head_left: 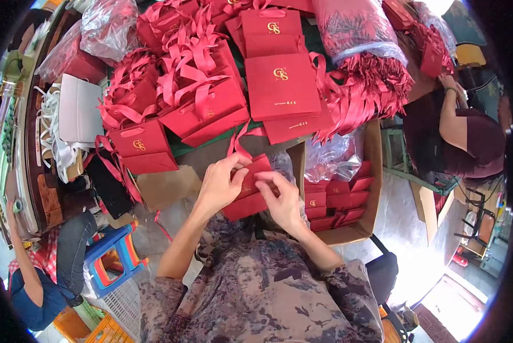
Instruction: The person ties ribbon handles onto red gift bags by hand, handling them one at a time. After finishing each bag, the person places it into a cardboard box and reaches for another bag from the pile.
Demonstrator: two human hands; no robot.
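A small red gift bag [247, 206] with a red ribbon handle is held over my lap, close to the table edge. My left hand [224, 182] pinches its upper left part near the ribbon. On the other side, my right hand [281, 199] has thumb and fingers closed at the bag's right edge. The ribbon [239, 142] rises from the bag's top. Just beyond my hands lies a stack of flat red bags [284, 86] with gold lettering. Rows of ribboned red bags [208, 108] stand to its left.
An open carton [373, 200] holding red bags and clear plastic stands to my right. Plastic-wrapped bundles [359, 34] lie at the back. Blue stools [111, 257] are at lower left. One person [33, 286] sits at left, another [456, 131] at right.
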